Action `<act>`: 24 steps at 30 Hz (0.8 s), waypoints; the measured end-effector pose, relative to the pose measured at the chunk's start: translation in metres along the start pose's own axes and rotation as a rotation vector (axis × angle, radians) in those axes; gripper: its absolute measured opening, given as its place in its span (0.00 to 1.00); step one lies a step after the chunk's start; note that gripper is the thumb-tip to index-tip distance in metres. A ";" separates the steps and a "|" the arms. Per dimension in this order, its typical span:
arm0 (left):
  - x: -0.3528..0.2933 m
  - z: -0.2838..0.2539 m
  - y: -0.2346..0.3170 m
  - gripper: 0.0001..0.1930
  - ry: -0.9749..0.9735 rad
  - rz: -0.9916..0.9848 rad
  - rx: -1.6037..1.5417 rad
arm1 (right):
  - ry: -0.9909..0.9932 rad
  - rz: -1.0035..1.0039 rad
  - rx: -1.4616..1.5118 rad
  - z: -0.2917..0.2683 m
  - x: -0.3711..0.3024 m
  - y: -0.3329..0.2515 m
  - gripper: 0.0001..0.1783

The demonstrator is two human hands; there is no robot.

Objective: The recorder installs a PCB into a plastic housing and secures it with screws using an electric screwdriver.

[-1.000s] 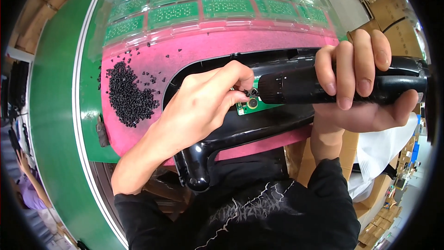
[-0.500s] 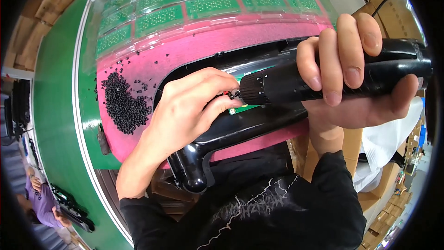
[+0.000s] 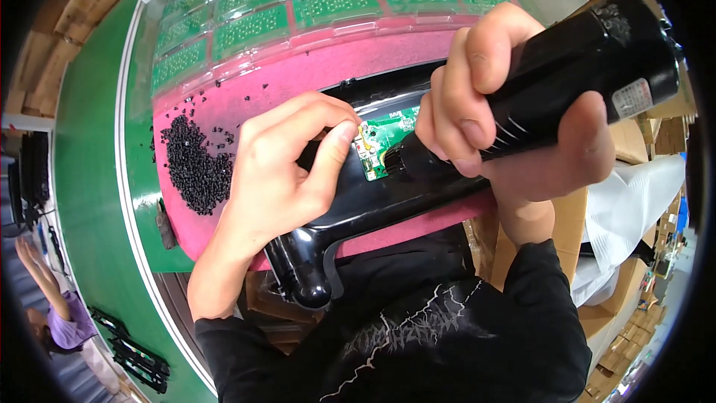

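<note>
My right hand is wrapped round a black electric screwdriver, which slants down to the left. Its ribbed nose is over the lower edge of a green circuit board, hiding the bit. The board lies in a long, glossy black plastic housing. My left hand is over the housing's left part, thumb and forefinger pinched together at the board's left end. Whatever is between those fingertips, if anything, is hidden.
A heap of small black screws lies on the pink mat, left of the housing. Clear trays of green circuit boards stand at the back. An open cardboard box is at the right. Another person is at far left.
The screwdriver's nose has come away from my left fingertips, lower along the board, and its rear end has swung upward. My left hand has drawn back slightly left, showing more of the board.
</note>
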State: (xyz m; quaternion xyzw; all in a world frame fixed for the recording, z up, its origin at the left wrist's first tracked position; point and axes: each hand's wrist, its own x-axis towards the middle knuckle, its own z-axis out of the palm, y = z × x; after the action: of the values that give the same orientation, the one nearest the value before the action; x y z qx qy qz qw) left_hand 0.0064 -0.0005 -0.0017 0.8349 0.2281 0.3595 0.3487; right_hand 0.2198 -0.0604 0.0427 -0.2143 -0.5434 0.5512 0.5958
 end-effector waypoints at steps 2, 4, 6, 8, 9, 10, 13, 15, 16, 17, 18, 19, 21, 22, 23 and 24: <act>-0.001 0.002 -0.003 0.02 0.004 -0.001 0.000 | 0.010 0.034 -0.020 0.005 0.001 0.002 0.34; -0.002 -0.001 -0.002 0.04 -0.059 -0.077 0.034 | 0.016 0.069 -0.039 0.010 0.003 0.004 0.35; -0.003 -0.001 0.000 0.05 -0.047 -0.091 0.055 | 0.019 0.104 -0.056 0.017 0.003 0.005 0.36; -0.001 0.002 0.003 0.05 -0.033 -0.106 0.071 | 0.072 0.148 -0.175 0.023 -0.001 0.000 0.35; 0.000 0.004 0.004 0.05 -0.013 -0.108 0.041 | 0.086 0.137 -0.181 0.025 -0.001 0.002 0.35; 0.000 0.004 0.005 0.06 0.008 -0.111 0.014 | 0.098 0.125 -0.184 0.028 -0.001 0.004 0.35; -0.005 0.002 0.000 0.05 -0.031 -0.091 0.081 | 0.137 0.082 -0.197 0.036 0.000 0.013 0.35; -0.006 0.000 -0.001 0.05 -0.087 -0.107 0.126 | 0.164 0.049 -0.209 0.040 0.001 0.017 0.35; -0.006 -0.001 -0.001 0.05 -0.084 -0.104 0.126 | 0.181 0.031 -0.215 0.042 0.001 0.018 0.35; -0.007 -0.001 -0.003 0.05 -0.102 -0.074 0.154 | 0.199 0.013 -0.220 0.044 0.001 0.017 0.35; -0.008 -0.001 -0.004 0.06 -0.122 -0.044 0.182 | 0.196 0.011 -0.222 0.044 0.001 0.014 0.35; -0.008 -0.002 -0.005 0.06 -0.153 -0.051 0.179 | 0.185 0.059 -0.201 0.043 0.001 0.007 0.35; -0.009 -0.003 -0.004 0.06 -0.179 -0.056 0.176 | 0.209 0.088 -0.171 0.043 -0.002 0.004 0.36; -0.009 -0.003 -0.003 0.06 -0.210 -0.062 0.173 | 0.211 0.086 -0.174 0.042 -0.004 0.004 0.36; -0.008 -0.002 -0.004 0.06 -0.211 -0.058 0.171 | 0.171 0.091 -0.198 0.041 -0.006 0.003 0.36; -0.008 0.000 -0.005 0.06 -0.198 -0.038 0.176 | 0.131 0.095 -0.222 0.041 -0.007 0.002 0.36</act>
State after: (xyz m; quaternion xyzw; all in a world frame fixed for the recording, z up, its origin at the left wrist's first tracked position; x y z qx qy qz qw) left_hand 0.0002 -0.0020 -0.0090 0.8893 0.2391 0.2471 0.3015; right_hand 0.1839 -0.0802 0.0510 -0.3402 -0.5502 0.5001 0.5757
